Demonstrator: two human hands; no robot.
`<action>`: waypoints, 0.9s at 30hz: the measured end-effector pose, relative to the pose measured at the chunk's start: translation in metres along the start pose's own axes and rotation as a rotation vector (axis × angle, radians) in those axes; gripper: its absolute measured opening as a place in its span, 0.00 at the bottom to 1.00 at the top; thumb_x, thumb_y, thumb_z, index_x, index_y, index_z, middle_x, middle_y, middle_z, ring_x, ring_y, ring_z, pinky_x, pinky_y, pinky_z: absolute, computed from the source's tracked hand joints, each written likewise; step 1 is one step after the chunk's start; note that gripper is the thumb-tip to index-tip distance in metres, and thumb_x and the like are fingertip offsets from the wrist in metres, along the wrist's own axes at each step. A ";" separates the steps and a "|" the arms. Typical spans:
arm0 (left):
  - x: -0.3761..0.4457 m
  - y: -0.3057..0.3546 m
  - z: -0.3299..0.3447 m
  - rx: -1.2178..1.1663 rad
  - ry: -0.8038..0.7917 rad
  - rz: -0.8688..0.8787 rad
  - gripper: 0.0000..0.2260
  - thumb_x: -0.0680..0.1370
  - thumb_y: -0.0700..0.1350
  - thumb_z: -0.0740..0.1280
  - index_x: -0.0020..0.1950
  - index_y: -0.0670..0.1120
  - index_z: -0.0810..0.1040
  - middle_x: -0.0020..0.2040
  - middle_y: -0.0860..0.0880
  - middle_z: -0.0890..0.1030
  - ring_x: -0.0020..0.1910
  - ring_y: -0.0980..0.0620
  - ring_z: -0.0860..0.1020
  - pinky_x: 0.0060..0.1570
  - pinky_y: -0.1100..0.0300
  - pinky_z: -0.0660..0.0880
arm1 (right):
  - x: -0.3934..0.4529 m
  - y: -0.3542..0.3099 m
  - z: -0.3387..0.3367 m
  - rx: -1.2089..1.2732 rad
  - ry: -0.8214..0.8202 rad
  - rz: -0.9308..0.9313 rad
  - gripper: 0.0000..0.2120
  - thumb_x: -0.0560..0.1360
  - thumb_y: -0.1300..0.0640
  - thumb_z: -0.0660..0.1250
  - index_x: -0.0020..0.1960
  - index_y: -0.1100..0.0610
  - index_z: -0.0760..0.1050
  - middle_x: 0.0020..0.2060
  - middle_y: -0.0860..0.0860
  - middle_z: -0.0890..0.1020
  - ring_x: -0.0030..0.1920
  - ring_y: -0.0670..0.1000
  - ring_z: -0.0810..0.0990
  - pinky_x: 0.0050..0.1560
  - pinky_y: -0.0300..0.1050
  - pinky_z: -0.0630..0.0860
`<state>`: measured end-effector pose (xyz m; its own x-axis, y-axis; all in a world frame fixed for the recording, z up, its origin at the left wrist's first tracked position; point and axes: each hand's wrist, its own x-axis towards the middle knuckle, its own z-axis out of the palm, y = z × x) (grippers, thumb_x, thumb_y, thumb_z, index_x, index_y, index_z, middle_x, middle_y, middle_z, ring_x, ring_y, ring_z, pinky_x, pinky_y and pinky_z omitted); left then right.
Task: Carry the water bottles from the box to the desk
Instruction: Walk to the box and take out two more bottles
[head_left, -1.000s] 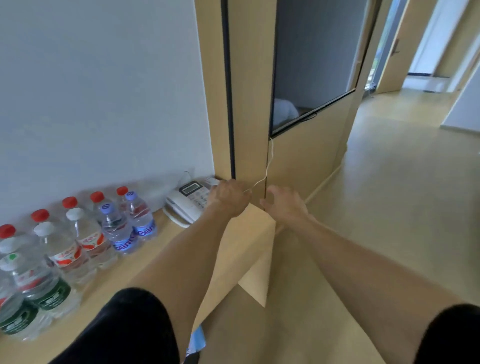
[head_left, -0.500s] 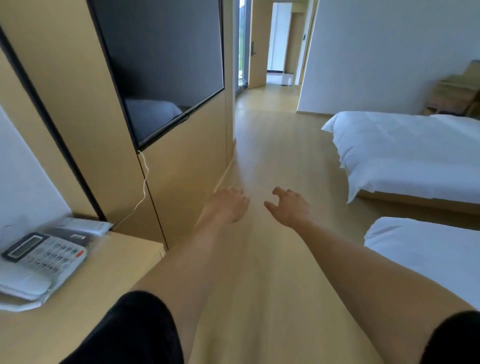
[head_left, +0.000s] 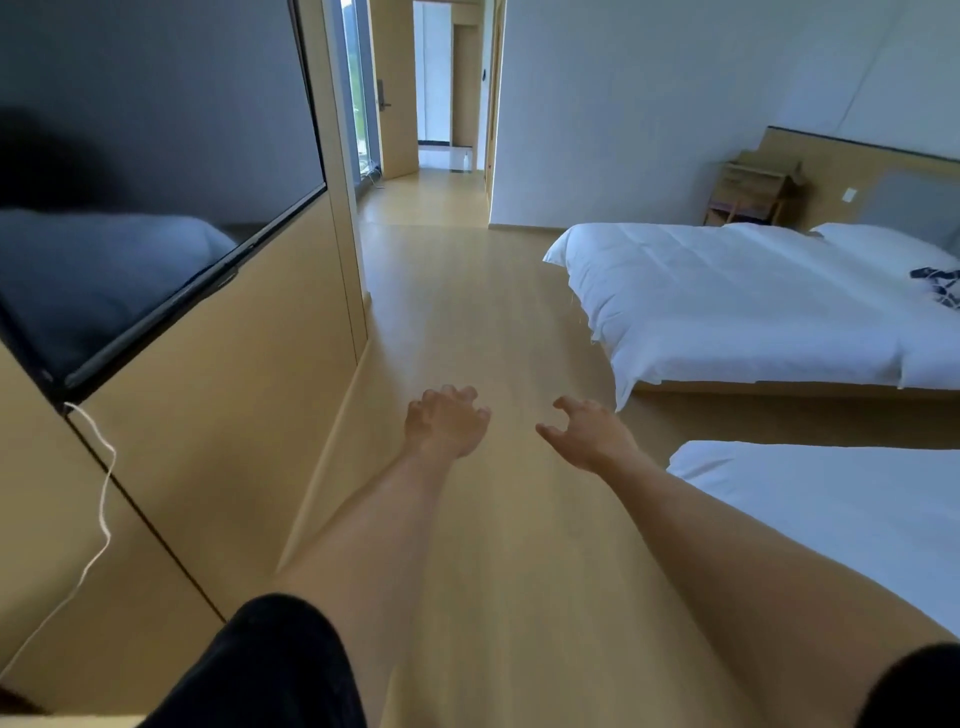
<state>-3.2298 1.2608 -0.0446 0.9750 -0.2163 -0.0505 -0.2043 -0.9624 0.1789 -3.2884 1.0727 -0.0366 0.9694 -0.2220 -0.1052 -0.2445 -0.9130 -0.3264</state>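
Both arms reach forward over a bare wood floor (head_left: 467, 322) in a hotel-style room, and neither hand carries anything. The left hand (head_left: 447, 423) hangs palm down with its fingers loosely curled and slightly apart; the right hand (head_left: 589, 439) is turned a little inward, thumb out to the left, fingers relaxed and spread. No bottle, box or desk top shows in this view, so where the bottles sit cannot be told from here.

A dark TV (head_left: 145, 197) is fixed to the wood panel on the left, a thin white cable (head_left: 104, 499) trailing down from its lower corner. Two white beds fill the right side: the far bed (head_left: 753, 301) with a dark patterned item near its pillow, and the near bed (head_left: 841, 519) just beside the right forearm. A hallway (head_left: 441, 130) opens at the far end.

The step in hand looks like the empty-handed walk to fetch more bottles. Doing it well means keeping to the open strip of floor between the panel and the beds, staying clear of the hanging cable on the left and the bed corner on the right. The hands are best kept loose and ready, so that each can close round a bottle's body once the box comes into sight. Where the box stands is a thing to find first; the frame gives no clue.
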 end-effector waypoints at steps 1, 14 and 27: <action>0.017 -0.004 -0.003 -0.002 -0.005 0.007 0.22 0.84 0.57 0.52 0.75 0.51 0.69 0.72 0.44 0.73 0.70 0.42 0.71 0.67 0.49 0.68 | 0.016 -0.003 -0.002 -0.008 -0.004 0.012 0.27 0.80 0.38 0.60 0.75 0.49 0.66 0.71 0.54 0.72 0.70 0.56 0.72 0.67 0.55 0.72; 0.238 -0.011 -0.027 0.075 -0.088 0.088 0.20 0.85 0.56 0.51 0.74 0.51 0.68 0.66 0.48 0.72 0.67 0.44 0.72 0.59 0.55 0.67 | 0.213 -0.015 -0.023 0.000 -0.029 0.165 0.29 0.79 0.37 0.60 0.77 0.48 0.65 0.73 0.52 0.71 0.71 0.56 0.72 0.67 0.52 0.71; 0.453 0.026 -0.031 -0.019 -0.088 0.055 0.22 0.85 0.57 0.52 0.77 0.52 0.68 0.75 0.46 0.70 0.73 0.42 0.68 0.71 0.50 0.64 | 0.451 0.008 -0.039 0.044 -0.055 0.126 0.30 0.79 0.37 0.59 0.77 0.49 0.65 0.74 0.52 0.71 0.71 0.55 0.72 0.68 0.53 0.71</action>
<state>-2.7911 1.1431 -0.0325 0.9508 -0.2832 -0.1258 -0.2549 -0.9456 0.2021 -2.8519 0.9515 -0.0503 0.9284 -0.3140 -0.1986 -0.3664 -0.8627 -0.3485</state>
